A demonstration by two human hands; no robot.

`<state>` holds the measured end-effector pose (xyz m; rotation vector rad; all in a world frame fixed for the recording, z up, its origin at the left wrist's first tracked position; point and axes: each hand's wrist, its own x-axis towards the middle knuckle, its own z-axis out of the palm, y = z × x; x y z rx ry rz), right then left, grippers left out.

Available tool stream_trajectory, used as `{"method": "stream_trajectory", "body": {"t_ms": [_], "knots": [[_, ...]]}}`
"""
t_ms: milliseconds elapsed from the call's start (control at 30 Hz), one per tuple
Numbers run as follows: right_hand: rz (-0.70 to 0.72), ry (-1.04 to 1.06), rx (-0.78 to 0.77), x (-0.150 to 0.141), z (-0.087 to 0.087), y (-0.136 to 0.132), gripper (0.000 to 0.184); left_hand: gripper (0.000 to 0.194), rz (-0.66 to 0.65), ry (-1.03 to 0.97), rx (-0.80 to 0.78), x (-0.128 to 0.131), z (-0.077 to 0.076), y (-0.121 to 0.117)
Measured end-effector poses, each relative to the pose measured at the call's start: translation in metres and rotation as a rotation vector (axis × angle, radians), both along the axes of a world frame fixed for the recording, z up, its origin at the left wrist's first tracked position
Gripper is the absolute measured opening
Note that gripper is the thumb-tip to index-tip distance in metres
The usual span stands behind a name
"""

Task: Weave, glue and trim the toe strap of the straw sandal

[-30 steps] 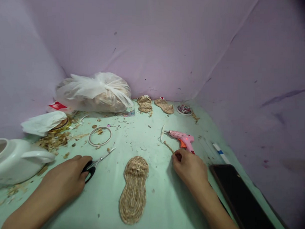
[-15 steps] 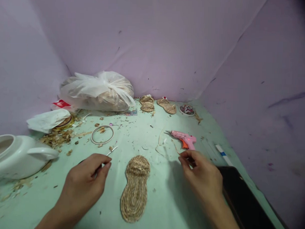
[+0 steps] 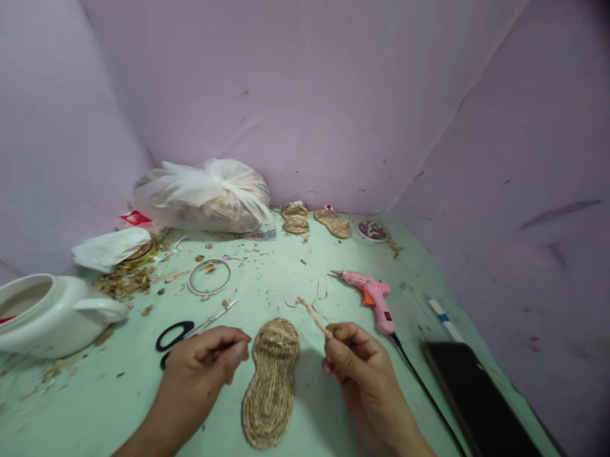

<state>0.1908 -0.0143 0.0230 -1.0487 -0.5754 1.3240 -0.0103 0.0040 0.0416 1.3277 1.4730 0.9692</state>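
A slipper-shaped piece of coiled straw cord [image 3: 269, 387] lies flat on the table between my hands, a band across its upper part. My right hand [image 3: 362, 374], right of it and raised, pinches a short twisted straw cord [image 3: 312, 315] whose free end points up and left. My left hand [image 3: 200, 371] is at the slipper's left edge, thumb and forefinger drawn together with nothing visible in them. Partly behind that hand are black-handled scissors [image 3: 174, 334], blades toward the upper right.
A pink glue gun [image 3: 370, 287] with a black cable and a dark phone [image 3: 479, 401] are on the right. A white teapot [image 3: 51, 319] and straw scraps [image 3: 128, 282] lie left, near a tape ring [image 3: 190, 283]. Behind are a plastic bag [image 3: 206, 192], small straw slippers [image 3: 332, 223] and a bead dish [image 3: 372, 231].
Both hands have come inward toward the slipper. My left hand has moved off the scissors, baring their handles. The right has brought the cord left, uncovering the glue gun's handle and cable.
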Motion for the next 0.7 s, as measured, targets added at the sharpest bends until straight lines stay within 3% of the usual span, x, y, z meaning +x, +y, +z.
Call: {"method": "stream_trajectory", "body": {"t_ms": [100,233,367,533,700], "knots": [[0.122,0.017,-0.009,-0.016,-0.007,-0.007,0.02,0.022,-0.075,-0.246,-0.199,0.006,-0.005,-0.003],[0.216,-0.092,0.028,-0.023,-0.015,-0.014,0.016,0.03,-0.11,-0.478,-0.32,0.009,-0.009,-0.006],[0.213,-0.242,0.078,-0.027,-0.015,-0.018,0.013,0.034,-0.114,-0.626,-0.325,0.009,-0.01,-0.008],[0.265,-0.312,0.072,-0.029,-0.014,-0.021,0.01,0.024,-0.072,-0.638,-0.292,0.005,-0.007,-0.003],[0.115,-0.306,-0.006,-0.02,-0.012,-0.014,0.024,0.022,0.069,-0.685,-0.225,-0.009,-0.001,0.01]]}}
